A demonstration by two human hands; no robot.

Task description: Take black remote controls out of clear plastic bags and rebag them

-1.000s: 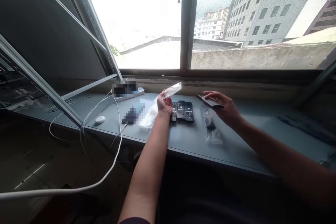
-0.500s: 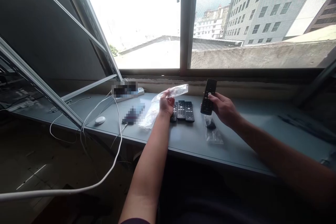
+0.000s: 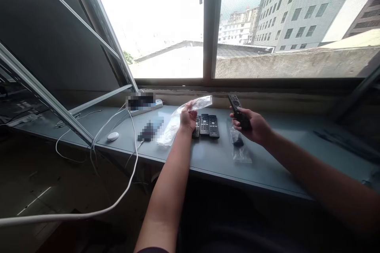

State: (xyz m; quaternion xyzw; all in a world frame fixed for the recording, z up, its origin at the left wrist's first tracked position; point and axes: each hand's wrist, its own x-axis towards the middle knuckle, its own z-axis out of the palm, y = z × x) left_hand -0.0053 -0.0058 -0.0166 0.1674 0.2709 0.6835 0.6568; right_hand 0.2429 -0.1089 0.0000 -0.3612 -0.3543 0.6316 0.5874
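My right hand point(image 3: 252, 122) is closed around a black remote control point(image 3: 239, 111), raised above the desk with its far end tilted up and to the left. Below it lies a clear plastic bag with a dark object inside point(image 3: 238, 142), its kind hard to make out. Between the fingers of my left hand point(image 3: 188, 118) is a clear plastic bag point(image 3: 203, 102), pinched and pointing to the right. More crumpled clear plastic point(image 3: 170, 130) lies just left of that hand. Three black remote controls point(image 3: 204, 124) rest side by side on the desk, the leftmost partly hidden by my left hand.
On the grey desk point(image 3: 267, 170), a white round object point(image 3: 113, 136) and a blurred-out device point(image 3: 150, 130) lie to the left. White cables point(image 3: 135, 158) hang over the front edge. A metal frame point(image 3: 71, 118) slants across the left, and a window point(image 3: 160, 47) stands behind.
My right hand has turned the remote control, so its top now leans left and its lower end has swung right. My left hand and the plastic bag stay in place.
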